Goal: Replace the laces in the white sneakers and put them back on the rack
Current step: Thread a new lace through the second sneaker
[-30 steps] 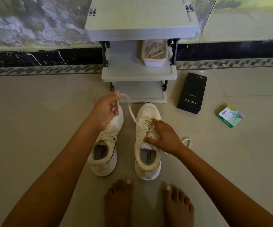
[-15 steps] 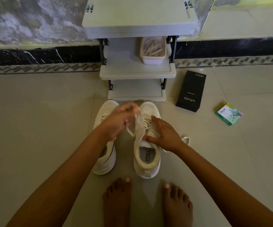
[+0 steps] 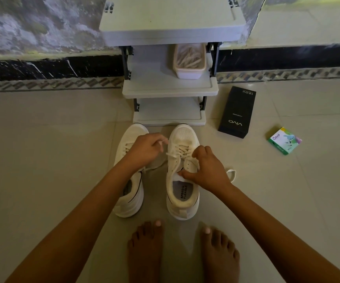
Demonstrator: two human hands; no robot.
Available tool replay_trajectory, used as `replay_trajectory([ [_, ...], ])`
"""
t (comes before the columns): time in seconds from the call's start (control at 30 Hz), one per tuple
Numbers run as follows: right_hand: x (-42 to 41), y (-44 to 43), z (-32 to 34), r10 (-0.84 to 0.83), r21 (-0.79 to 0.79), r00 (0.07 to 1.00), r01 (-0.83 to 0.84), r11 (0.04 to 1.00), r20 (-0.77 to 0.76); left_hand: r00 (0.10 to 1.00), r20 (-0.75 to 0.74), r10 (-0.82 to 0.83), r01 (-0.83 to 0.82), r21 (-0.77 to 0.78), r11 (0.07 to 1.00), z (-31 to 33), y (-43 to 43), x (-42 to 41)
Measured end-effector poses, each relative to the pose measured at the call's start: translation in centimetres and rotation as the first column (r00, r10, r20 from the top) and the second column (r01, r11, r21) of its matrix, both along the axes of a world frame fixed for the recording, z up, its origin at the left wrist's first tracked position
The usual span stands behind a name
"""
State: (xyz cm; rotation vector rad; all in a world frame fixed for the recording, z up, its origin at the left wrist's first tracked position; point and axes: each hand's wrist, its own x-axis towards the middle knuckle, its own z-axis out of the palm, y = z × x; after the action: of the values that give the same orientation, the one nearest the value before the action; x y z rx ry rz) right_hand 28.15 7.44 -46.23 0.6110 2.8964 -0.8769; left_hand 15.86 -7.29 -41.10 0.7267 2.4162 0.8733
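Observation:
Two white sneakers stand side by side on the floor in front of the grey shoe rack [image 3: 170,88]. My left hand [image 3: 146,149] hovers over the left sneaker [image 3: 131,193] and pinches the end of a cream lace [image 3: 174,158] that runs from the right sneaker [image 3: 182,193]. My right hand [image 3: 204,170] rests on the right sneaker's lacing, its thumb on the tongue and its fingers curled over the eyelets. The other end of the lace [image 3: 231,174] loops out on the floor to the right of that hand.
A white tub of laces [image 3: 189,73] sits on the rack's middle shelf. A black phone box [image 3: 237,112] and a small green box [image 3: 284,140] lie on the tiles to the right. My bare feet [image 3: 182,252] are just behind the sneakers.
My left hand has come back from its outstretched pull near the rack down to the sneakers, bringing the lace end with it. My right hand stays on the right sneaker, fingers now curled more.

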Motion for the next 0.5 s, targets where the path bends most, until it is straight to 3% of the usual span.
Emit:
replay_trajectory([
  [0.13, 0.2, 0.0, 0.5, -0.052, -0.09, 0.999, 0.052, 0.995, 0.003, 1.0, -0.003, 0.002, -0.002, 0.098, 0.995, -0.5, 1.1, 1.5],
  [0.27, 0.1, 0.6, 0.9, -0.166, -0.261, 0.986, 0.162, 0.952, 0.007, 0.993, -0.116, -0.037, 0.044, 0.057, 0.997, -1.7, 1.8, 2.7],
  [0.4, 0.3, 1.7, 1.0, -0.253, -0.537, 0.96, 0.279, 0.796, 0.123, 0.977, -0.183, -0.108, 0.104, -0.031, 0.994, -2.3, 2.6, 3.9],
  [0.5, 0.5, 2.0, 0.9, -0.264, -0.629, 0.951, 0.305, 0.715, 0.16, 0.956, -0.24, -0.168, 0.141, -0.128, 0.982, -2.1, 3.1, 4.3],
])
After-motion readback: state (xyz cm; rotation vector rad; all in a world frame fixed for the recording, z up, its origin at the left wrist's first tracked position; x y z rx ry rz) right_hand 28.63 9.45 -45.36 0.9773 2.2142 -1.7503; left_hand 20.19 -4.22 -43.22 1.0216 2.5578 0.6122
